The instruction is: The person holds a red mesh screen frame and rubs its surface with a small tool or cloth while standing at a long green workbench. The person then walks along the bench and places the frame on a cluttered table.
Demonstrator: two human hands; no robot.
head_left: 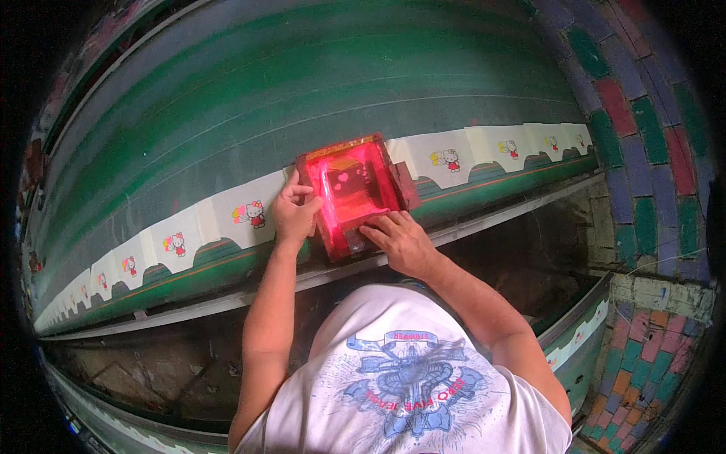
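Note:
A red, translucent screen frame [354,181] with small heart shapes and a dark, worn border rests over a row of white strips [412,159] printed with small cartoon figures, along the green board [318,83]. My left hand [297,210] grips the frame's left edge, thumb and fingers closed on it. At the lower edge, my right hand [399,242] has its curled fingers on the frame's near bar. The part of the strip under the frame is mostly covered.
A pale metal rail [514,217] runs along the board's near edge, above a dark trough. Another green surface with printed strips [567,340] lies behind my body. Multicoloured brick paving [635,151] is on the right.

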